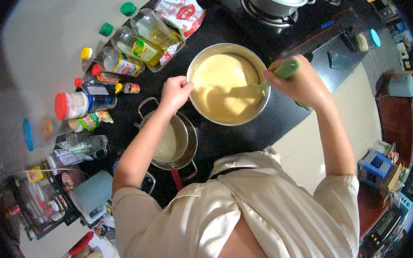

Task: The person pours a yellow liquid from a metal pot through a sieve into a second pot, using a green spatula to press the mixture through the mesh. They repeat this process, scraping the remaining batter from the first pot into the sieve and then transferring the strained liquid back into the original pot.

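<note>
A wide, round metal bowl (255,57) stands on the dark counter, with smooth pale-yellow batter (220,75) inside. My left hand (176,92) is closed on the bowl's left rim. On the right side, my right hand (300,81) is wrapped round the green handle of a spatula (288,68). Its pale-green blade dips into the batter near the right wall, and the tip is partly sunk. Shadows of hand and tool fall across the batter. Below my left forearm sits a strainer with a red handle (176,178), resting in a two-handled metal pot (193,140).
Oil bottles (142,48) share a tray at the left with a white-and-red bag (182,11). Several sauce bottles and jars (71,105) line the wall. A lidded pot (275,0) stands on the stove at the back. A phone (340,61) lies near the counter's right edge.
</note>
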{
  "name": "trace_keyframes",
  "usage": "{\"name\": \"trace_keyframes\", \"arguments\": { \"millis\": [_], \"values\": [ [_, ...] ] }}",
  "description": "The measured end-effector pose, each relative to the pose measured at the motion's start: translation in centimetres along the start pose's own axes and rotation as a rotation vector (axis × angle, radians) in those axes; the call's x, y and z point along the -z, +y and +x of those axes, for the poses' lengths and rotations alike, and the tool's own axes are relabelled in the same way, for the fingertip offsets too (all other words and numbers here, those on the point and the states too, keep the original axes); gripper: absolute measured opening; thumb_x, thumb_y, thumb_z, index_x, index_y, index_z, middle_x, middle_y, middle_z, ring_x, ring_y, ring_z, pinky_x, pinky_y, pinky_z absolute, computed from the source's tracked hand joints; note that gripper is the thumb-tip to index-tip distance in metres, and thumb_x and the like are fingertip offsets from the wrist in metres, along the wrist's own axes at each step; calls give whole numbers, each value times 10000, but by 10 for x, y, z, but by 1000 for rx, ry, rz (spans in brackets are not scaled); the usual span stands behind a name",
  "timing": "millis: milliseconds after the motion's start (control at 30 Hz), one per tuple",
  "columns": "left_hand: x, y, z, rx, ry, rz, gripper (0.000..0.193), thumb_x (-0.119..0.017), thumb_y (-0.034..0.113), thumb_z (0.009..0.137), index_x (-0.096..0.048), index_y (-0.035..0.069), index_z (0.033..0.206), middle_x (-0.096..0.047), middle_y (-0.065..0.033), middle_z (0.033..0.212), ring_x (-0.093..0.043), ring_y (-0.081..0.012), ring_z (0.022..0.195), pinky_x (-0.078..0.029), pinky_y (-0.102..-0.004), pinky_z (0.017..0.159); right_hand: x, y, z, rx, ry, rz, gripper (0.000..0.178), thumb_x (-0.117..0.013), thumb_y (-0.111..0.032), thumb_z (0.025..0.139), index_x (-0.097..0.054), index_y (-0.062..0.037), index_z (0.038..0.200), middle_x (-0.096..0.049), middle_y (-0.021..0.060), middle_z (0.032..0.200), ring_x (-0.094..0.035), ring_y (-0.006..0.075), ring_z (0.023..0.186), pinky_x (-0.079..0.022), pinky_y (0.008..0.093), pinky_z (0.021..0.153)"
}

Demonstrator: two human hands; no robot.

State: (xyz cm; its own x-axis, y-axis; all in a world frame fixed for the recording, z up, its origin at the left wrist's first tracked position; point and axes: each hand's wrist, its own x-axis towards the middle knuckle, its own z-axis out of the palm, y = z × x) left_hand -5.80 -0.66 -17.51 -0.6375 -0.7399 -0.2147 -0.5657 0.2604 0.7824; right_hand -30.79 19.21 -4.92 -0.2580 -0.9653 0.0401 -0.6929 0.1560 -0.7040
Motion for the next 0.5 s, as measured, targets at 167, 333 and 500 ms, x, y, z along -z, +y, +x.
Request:
{"name": "trace_keyframes", "arguments": {
  "millis": [167,333,500],
  "values": [
    [5,9,-11,56,51,-139,271,-603,92,766,-483,21,533,-490,-21,486,-463,-77,460,-389,-276,448,0,12,-24,-216,253,247,247,-643,-243,849,-684,0,828,-602,65,577,-543,89,520,-443,256,496],
    [25,28,-25,42,113,-206,258,-596,46,779,-489,22,546,-466,36,528,-399,-39,494,-323,-246,442,-1,14,-35,-192,463,507,256,-623,-234,886,-686,13,865,-658,56,673,-609,107,594,-493,241,568],
    [72,46,-68,71,221,-327,119,-570,26,813,-599,-11,703,-552,39,634,-455,-20,562,-350,-200,508,-3,5,-40,-227,432,880,506,-422,-387,960,-633,73,958,-664,166,800,-659,203,691,-544,312,670]
  ]
}}
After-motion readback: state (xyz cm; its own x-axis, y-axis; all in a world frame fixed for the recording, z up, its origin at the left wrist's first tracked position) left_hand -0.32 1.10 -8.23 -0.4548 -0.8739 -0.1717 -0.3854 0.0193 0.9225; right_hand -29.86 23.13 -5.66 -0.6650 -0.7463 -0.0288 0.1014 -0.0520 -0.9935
